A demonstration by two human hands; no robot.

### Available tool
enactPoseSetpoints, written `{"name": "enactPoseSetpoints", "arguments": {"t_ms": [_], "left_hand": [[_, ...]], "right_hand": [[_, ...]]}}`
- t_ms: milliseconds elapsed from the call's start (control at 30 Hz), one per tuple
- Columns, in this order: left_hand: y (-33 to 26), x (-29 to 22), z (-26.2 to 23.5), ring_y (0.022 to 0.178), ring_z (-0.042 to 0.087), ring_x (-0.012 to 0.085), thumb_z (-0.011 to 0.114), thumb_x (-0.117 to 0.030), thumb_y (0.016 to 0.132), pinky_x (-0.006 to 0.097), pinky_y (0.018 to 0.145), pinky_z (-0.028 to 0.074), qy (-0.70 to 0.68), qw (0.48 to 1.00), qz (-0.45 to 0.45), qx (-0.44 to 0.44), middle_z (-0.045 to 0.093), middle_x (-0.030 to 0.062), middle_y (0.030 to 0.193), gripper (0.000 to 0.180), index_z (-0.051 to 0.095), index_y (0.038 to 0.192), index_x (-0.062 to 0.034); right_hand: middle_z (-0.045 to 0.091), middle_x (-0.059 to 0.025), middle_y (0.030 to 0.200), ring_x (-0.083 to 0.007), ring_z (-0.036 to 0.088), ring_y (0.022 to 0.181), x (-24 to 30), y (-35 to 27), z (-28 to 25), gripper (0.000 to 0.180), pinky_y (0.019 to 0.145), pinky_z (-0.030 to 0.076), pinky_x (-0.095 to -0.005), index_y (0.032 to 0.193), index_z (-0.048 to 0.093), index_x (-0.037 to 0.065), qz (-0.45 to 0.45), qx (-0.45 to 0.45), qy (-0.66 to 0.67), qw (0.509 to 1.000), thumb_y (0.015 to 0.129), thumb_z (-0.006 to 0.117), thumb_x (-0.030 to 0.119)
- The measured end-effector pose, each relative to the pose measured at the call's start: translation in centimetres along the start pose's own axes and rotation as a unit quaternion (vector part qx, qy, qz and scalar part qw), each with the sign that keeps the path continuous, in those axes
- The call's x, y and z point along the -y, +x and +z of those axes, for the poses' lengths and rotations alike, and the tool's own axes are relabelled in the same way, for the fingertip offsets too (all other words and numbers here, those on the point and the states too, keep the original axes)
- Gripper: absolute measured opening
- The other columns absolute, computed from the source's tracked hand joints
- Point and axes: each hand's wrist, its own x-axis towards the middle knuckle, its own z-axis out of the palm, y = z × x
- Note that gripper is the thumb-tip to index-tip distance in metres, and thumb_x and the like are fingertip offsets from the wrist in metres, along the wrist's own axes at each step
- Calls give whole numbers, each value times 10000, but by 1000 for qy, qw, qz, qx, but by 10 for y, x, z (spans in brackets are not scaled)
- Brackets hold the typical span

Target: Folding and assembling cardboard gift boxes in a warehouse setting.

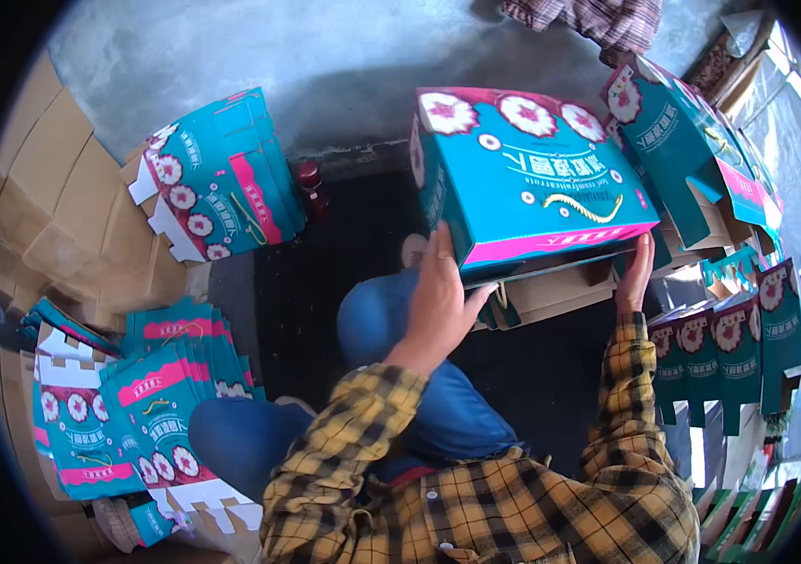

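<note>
Daylight from the right, sharp centre, dark fisheye-bent rim.

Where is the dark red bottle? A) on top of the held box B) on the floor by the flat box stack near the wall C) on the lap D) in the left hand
B: the bottle stands on the floor beside the flat boxes, apart from both hands.

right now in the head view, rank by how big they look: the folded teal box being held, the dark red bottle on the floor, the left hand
1. folded teal box, by far the largest
2. left hand
3. dark red bottle, the smallest, though it lies farther from the camera than the hand
</note>
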Motion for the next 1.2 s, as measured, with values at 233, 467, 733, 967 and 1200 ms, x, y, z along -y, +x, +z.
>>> {"name": "enactPoseSetpoints", "arguments": {"t_ms": [233,467,733,967,1200], "left_hand": [[20,6,49,1338,496,451,856,-240,822,475,1074,475,4,999,42,-17,416,303,1475,1056,179,1573,65],[27,3,56,1349,511,450,905,-237,761,470,1091,471,-11,1000,27,8,452,285,1490,1119,200,1587,33],[24,-3,55,1383,479,449,937,-424,708,485,1115,447,8,997,42,60,394,314,1538,1246,192,1582,60],[25,-10,59,1417,420,457,931,-511,651,498,1164,369,5,982,86,167,329,312,1586,1333,172,1602,32],[29,-10,66,1473,363,441,906,-584,657,484,1218,307,-9,980,78,184,297,288,1617,1366,152,1608,42]], "right_hand": [[593,-194,1304,-302,585,1120,9,12,-17,554,965,475,-407,1476,442,-40,-127,-9,-348,929,1068,558,316],[595,-202,1388,-402,514,1363,141,-21,61,475,1136,410,-502,1336,608,9,-430,92,-425,791,871,699,37],[640,-111,1271,-325,592,1216,118,137,71,383,1056,464,-470,1271,637,106,-458,98,-522,713,893,679,150],[640,-145,1286,-359,601,1200,95,166,9,445,1025,493,-462,1337,575,65,-412,64,-553,721,907,669,131],[648,-129,1282,-339,602,1216,96,178,-18,451,1033,498,-458,1307,604,59,-422,115,-584,684,865,678,113]]}}
